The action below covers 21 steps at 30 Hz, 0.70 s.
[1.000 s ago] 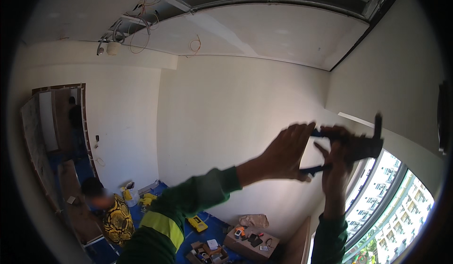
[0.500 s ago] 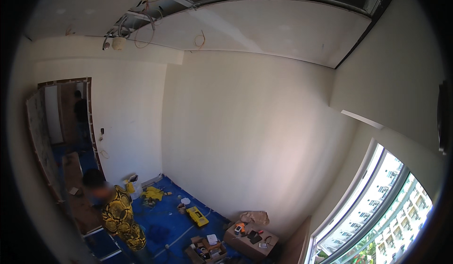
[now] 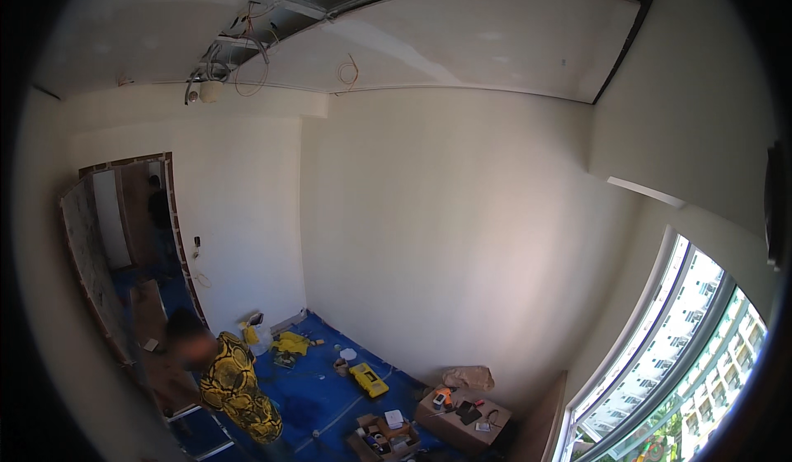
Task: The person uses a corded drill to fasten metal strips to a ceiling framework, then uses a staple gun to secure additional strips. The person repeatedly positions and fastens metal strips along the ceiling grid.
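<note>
Neither of my hands shows in the head view, and no forearm of mine comes into it. Lower left, another person in a yellow and black patterned shirt [image 3: 235,379] stands by the doorway; their hands cannot be made out. On the floor lie a yellow tool case [image 3: 368,380] and an open cardboard box [image 3: 381,444] with mixed small items in it. A brown box [image 3: 470,425] to the right bears an orange and grey tool [image 3: 443,398] and several small dark things.
Blue sheeting [image 3: 322,404] covers the floor. Yellow cloth [image 3: 290,345] and a white bag [image 3: 261,338] lie near the wall corner. Another person [image 3: 159,206] stands beyond the doorway. Loose wires [image 3: 216,62] hang from the opened ceiling. A window [image 3: 685,346] is at the right.
My view has turned and tilted slightly: the doorway, floor items and window sit further right. The doorway and floor items are also lower. The patterned-shirt person remains by the doorway.
</note>
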{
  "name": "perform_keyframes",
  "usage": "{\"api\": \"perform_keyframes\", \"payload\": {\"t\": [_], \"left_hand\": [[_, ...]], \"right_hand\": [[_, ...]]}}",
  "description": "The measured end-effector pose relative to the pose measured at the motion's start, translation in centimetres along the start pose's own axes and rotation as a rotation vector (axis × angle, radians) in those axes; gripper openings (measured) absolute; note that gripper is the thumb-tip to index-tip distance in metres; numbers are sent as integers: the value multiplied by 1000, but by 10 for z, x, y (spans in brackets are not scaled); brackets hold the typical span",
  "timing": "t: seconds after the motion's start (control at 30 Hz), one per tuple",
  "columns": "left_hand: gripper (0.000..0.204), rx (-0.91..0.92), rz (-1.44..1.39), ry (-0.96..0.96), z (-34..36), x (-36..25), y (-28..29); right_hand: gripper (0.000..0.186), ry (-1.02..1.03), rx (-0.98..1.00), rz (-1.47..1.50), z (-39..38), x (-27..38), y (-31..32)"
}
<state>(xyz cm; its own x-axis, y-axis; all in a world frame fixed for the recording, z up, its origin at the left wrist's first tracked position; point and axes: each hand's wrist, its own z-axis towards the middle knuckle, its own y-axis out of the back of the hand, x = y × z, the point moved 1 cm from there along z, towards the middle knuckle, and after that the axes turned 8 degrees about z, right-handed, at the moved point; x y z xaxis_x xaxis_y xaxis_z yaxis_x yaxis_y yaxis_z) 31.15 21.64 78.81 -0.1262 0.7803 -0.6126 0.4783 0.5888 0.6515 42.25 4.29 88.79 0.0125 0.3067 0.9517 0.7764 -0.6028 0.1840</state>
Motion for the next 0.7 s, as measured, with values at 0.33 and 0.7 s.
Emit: {"api": "perform_keyframes", "payload": {"t": [0.33, 0.7], "left_hand": [[79, -679, -210, -418, -125, -80, 228], [52, -1357, -497, -1644, -505, -373, 655]], "right_hand": [[54, 173, 30, -4, 9, 56, -16], [55, 407, -120, -38, 4, 147, 4]]}}
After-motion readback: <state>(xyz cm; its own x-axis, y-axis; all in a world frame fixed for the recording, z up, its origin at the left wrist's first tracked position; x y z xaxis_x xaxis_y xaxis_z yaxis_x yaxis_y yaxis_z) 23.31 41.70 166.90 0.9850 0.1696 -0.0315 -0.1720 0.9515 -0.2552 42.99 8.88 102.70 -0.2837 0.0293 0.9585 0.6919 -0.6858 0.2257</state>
